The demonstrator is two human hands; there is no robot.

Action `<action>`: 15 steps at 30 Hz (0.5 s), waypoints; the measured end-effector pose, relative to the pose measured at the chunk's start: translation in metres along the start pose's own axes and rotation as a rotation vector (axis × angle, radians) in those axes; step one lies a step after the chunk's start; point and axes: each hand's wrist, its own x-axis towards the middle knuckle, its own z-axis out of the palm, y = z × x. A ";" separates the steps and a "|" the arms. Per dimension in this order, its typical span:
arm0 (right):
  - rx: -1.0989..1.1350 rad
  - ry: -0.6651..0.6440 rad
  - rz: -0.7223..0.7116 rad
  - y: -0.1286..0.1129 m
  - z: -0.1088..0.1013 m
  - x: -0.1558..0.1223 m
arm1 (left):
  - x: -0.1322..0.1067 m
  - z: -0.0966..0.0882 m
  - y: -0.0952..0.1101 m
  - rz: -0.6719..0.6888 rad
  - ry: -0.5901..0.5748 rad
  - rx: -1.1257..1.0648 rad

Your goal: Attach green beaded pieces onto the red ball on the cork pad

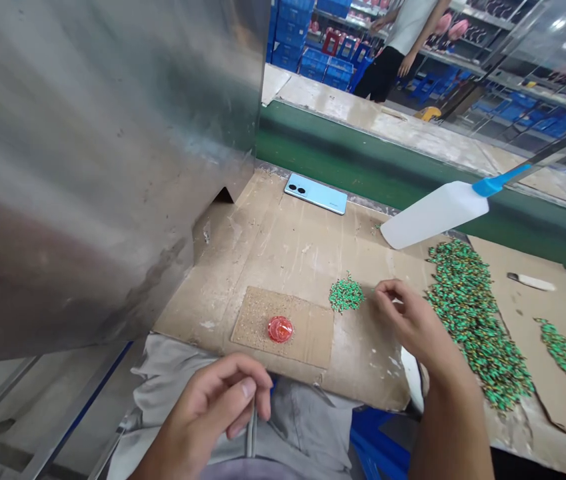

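Note:
My left hand point(223, 400) hovers over my lap at the table's front edge. Its fingers are curled in with the thumb against them, and no object shows in it. My right hand point(407, 320) is just right of a small pile of green pieces point(347, 295), thumb and forefinger pinched together; whatever lies between the tips is too small to make out. Left of that pile, a shiny red round piece point(280, 329) rests on a small cardboard sheet point(315, 340) dotted with tiny grains.
Beyond the small pile lie a light blue phone point(317, 194) and a white squeeze bottle point(435, 215) with a blue nozzle. A large heap of green pieces point(477, 320) spreads at right. A metal panel point(113, 167) walls the left side. Across the green-sided bench stands a person point(397, 47).

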 end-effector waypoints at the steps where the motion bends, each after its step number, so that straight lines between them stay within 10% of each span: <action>1: 0.026 0.012 -0.017 -0.010 0.002 -0.008 | 0.000 0.000 -0.002 0.012 -0.007 0.064; 8: 0.245 -0.220 -0.378 -0.103 0.045 -0.070 | -0.001 0.010 -0.010 0.187 -0.082 0.671; 15: 0.319 -0.295 -0.385 -0.116 0.062 -0.081 | -0.003 0.007 -0.009 0.240 -0.143 0.776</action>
